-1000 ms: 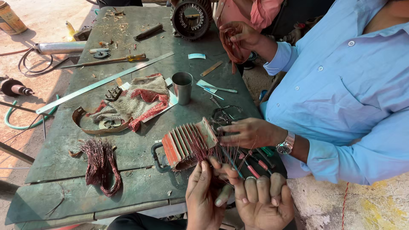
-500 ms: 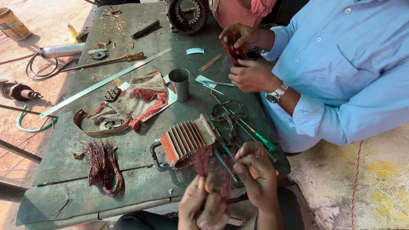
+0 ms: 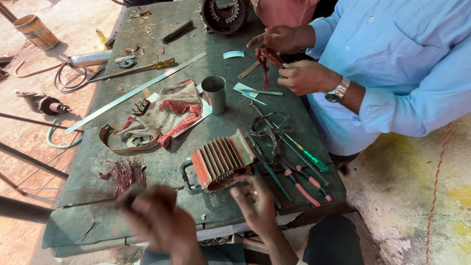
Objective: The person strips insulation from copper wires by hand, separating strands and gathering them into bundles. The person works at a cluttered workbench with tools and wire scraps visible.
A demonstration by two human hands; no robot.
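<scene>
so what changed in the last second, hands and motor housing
The left hand and right hand let go of the reddish wire strands and drew apart, the right now at the finned housing. The co-worker's hand left the table. The housing, metal cup and pliers stayed put.

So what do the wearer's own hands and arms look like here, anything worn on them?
Both are bare: no gloves or sleeves show on the left hand or the right hand. The left is motion-blurred, so rings or marks there cannot be told. A small pale glint on a right finger may be a ring.
</scene>
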